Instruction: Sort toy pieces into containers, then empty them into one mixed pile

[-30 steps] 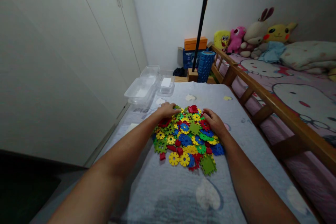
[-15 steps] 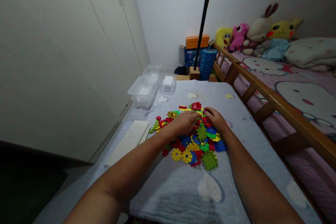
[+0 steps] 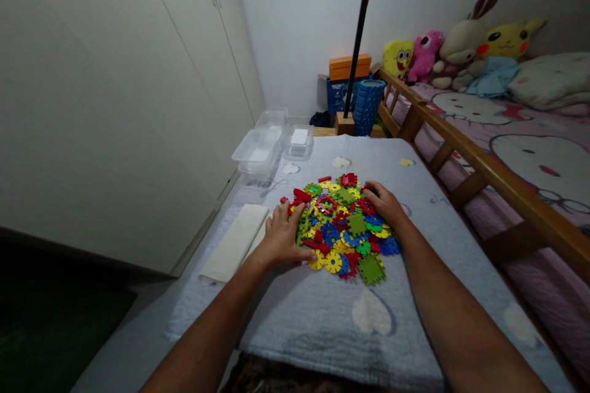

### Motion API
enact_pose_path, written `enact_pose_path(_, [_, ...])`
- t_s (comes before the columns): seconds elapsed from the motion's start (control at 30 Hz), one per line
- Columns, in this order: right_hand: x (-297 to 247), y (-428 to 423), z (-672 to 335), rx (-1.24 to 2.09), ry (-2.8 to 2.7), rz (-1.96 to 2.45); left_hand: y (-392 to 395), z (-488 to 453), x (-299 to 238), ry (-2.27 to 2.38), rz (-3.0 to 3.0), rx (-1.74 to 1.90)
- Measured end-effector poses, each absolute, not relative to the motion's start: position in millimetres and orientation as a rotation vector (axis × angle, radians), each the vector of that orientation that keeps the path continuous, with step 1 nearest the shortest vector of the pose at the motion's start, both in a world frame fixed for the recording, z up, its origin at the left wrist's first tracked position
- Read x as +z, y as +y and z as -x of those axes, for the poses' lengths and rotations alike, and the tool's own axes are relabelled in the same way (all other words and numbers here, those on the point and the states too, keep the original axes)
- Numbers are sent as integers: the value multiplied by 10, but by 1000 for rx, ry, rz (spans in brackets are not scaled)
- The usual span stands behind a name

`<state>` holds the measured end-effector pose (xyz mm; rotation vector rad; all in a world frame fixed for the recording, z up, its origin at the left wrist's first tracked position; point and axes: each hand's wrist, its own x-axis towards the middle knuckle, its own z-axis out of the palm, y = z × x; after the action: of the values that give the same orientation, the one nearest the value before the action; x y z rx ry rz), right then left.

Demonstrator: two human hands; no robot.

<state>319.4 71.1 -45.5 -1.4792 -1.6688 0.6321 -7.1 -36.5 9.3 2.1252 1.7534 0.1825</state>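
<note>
A heap of plastic building pieces [image 3: 330, 233] in red, yellow, blue and green lies on the cloth-covered table. My left hand [image 3: 282, 236] rests along the heap's left side, its fingers spread and its thumb by the notched yellow discs [image 3: 333, 261]. At the upper right edge, my right hand [image 3: 385, 202] lies against the pieces with fingers loosely bent and apart, near some red ones; its fingertips are partly hidden. A green toothed square [image 3: 371, 269] sits at the near edge of the heap. I see nothing held in either hand.
A folded off-white cloth [image 3: 235, 244] lies left of the heap. Clear plastic containers [image 3: 258, 146] stand at the far left of the table, beside the wardrobe [image 3: 184, 104]. A wooden bed rail [image 3: 483, 163] runs along the right. A black pole [image 3: 359, 37] rises behind the table.
My left hand has moved left and nearer, from over the heap to its left edge, and its fingers have spread. Pieces on the left are drawn closer together. My right hand stays about the same.
</note>
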Motion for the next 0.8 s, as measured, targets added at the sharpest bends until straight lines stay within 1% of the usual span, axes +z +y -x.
enact_pose_path(0.1, [-451,718,-3187,640,-1682,1465,-360,-28,14,1752,-2156,243])
enact_pose_path(0.33, [-389,649,-3090,757,-1593,1356,-122,-182,12,1563,-2198,415])
enact_pose_path(0.57, [-207,536,-2949,811,-1578,1245,-88,-244,-127,1467,-2197,755])
enact_pose_path(0.8, [69,351,-2629,787,-1764,1125,-105,-185,-196,1439,-2156,1023])
